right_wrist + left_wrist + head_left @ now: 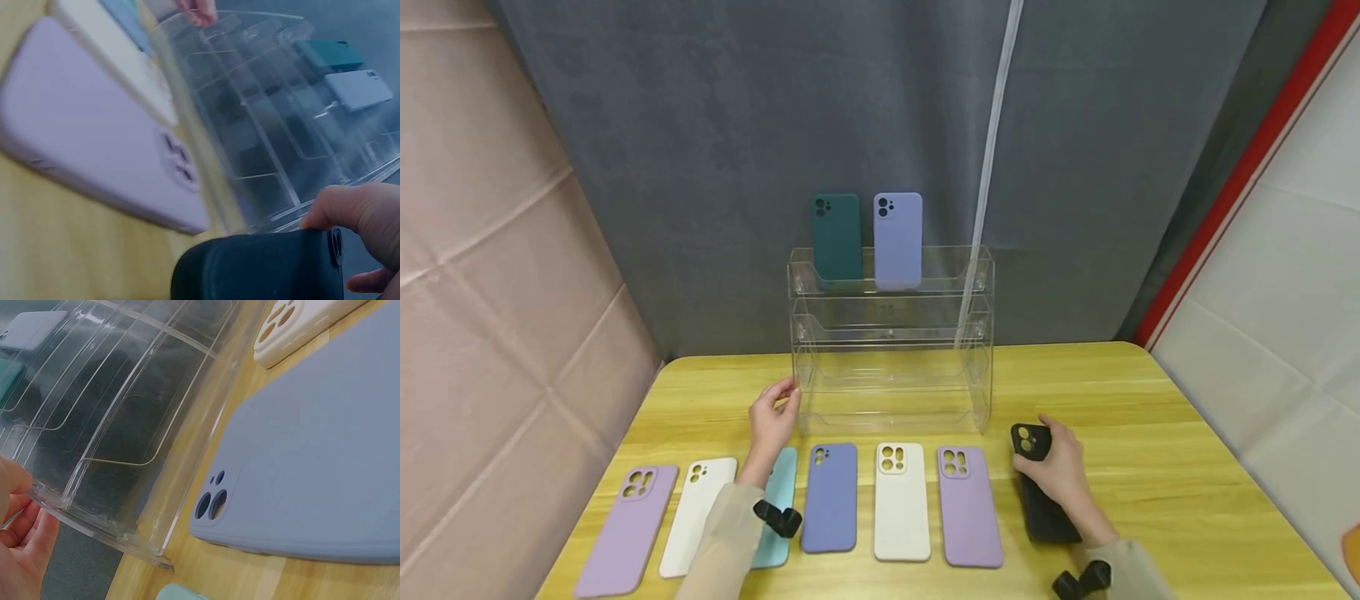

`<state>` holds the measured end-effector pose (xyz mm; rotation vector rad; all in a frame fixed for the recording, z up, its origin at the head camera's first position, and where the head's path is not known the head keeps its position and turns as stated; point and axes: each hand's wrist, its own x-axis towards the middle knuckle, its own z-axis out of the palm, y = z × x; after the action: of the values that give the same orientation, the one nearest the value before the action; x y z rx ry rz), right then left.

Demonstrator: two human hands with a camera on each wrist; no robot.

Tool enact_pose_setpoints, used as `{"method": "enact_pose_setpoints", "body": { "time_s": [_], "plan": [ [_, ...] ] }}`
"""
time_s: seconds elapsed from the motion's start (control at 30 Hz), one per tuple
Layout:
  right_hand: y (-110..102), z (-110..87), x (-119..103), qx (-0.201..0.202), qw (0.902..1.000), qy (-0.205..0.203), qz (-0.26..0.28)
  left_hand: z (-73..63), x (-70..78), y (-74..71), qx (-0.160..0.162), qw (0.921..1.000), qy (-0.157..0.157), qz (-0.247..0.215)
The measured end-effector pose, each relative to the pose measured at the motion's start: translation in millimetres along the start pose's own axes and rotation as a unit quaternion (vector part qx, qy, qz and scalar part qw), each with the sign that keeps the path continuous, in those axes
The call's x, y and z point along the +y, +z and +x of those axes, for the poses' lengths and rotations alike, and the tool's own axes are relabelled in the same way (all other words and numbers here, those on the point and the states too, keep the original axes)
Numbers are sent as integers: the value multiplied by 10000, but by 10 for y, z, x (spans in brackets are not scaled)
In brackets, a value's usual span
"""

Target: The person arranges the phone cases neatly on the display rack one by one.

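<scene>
A clear tiered display rack (891, 400) stands on the table. My left hand (772, 421) pinches its left side edge between thumb and fingers, as the left wrist view shows too. On the right, my right hand (1060, 467) grips a black phone case (1037, 504) by its sides near the camera cutout. In the right wrist view that black case (256, 269) looks raised at its near end, though I cannot tell how far it is off the table. A dark green phone case (837, 237) and a lavender-blue one (898, 242) stand upright in the rack's top tier.
Along the front lie a purple case (628, 529), a white case (696, 517), a light blue case (781, 500) partly behind my left arm, a periwinkle case (830, 500), a cream case (902, 508) and another purple case (972, 512). A grey curtain (737, 167) hangs behind the table.
</scene>
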<state>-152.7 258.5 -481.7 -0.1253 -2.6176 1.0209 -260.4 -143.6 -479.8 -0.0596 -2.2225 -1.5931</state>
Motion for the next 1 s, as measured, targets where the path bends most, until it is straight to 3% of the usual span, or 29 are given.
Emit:
{"method": "enact_pose_setpoints", "body": {
  "time_s": [0.13,0.5,1.0],
  "plan": [
    [-111,153,-115,320,9990,-295,69,12,-2,13,70,10000,15,-10],
    [-449,646,-566,549,9943,-895,198,25,4,7,-73,9999,-112,-74],
    [-742,1331,-1507,823,9886,-1215,349,22,-18,12,54,9999,86,-90]
  ]
}}
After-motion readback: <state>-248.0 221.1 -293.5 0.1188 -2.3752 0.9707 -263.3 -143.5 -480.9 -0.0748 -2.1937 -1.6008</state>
